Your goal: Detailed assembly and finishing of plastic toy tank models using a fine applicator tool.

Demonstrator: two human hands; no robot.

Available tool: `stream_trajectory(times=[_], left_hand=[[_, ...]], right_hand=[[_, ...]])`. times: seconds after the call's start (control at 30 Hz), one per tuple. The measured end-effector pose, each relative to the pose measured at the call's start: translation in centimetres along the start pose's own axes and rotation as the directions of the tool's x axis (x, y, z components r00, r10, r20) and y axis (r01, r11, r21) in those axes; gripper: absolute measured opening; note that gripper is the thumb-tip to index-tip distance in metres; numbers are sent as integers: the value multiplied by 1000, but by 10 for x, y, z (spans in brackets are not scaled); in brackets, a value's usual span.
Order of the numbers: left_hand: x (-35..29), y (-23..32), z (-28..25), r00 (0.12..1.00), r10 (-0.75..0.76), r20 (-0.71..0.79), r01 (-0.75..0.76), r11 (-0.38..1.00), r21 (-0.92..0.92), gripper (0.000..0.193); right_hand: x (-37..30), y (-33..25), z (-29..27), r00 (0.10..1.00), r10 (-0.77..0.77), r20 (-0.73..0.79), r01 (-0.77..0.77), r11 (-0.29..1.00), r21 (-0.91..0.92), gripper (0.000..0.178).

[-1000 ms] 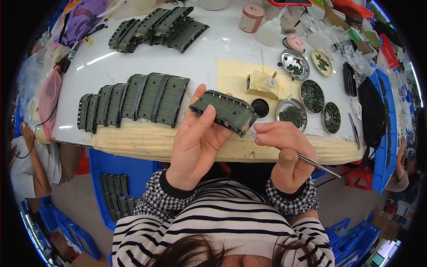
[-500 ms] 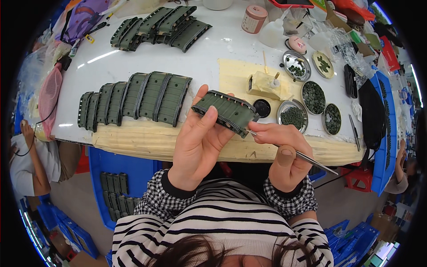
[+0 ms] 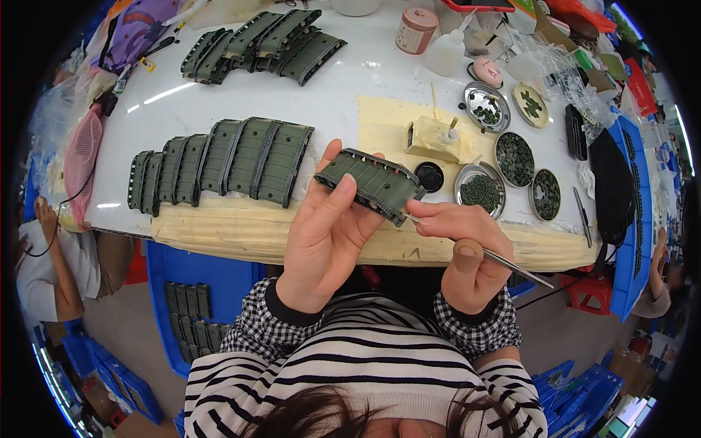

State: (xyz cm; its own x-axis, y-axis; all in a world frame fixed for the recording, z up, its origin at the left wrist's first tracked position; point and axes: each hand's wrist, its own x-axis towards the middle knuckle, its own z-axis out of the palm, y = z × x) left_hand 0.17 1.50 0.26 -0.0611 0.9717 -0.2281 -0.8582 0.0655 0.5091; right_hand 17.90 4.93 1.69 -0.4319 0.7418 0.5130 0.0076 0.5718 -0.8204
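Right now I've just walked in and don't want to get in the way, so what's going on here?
A person's left hand holds a green piece above the table, while the right hand grips a metal tool, its tip at the piece's near right end. Similar pieces lie in a row to the left, with a pile behind them. To the right sit dishes of small green parts.

This seems to be a workshop of handwork: many alike green parts (image 3: 244, 160) lie in a row on the white worktable (image 3: 350, 84), near round dishes (image 3: 475, 95) with small green pieces (image 3: 515, 159). A blue tray (image 3: 230, 274) below carries further parts (image 3: 188, 301), and other people (image 3: 80, 266) are nearby.
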Motion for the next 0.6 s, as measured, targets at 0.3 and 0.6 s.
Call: stream_trajectory(times=[0.3,0.6], left_hand=[[-1,0,1,1000,-2,4,2,1000,-1,44],[-1,-3,1,999,21,35,-20,1000,-24,45]], right_hand=[[-2,5,1,998,-62,14,62,998,-12,22],[-4,6,2,992,-113,52,116,992,-56,19]])
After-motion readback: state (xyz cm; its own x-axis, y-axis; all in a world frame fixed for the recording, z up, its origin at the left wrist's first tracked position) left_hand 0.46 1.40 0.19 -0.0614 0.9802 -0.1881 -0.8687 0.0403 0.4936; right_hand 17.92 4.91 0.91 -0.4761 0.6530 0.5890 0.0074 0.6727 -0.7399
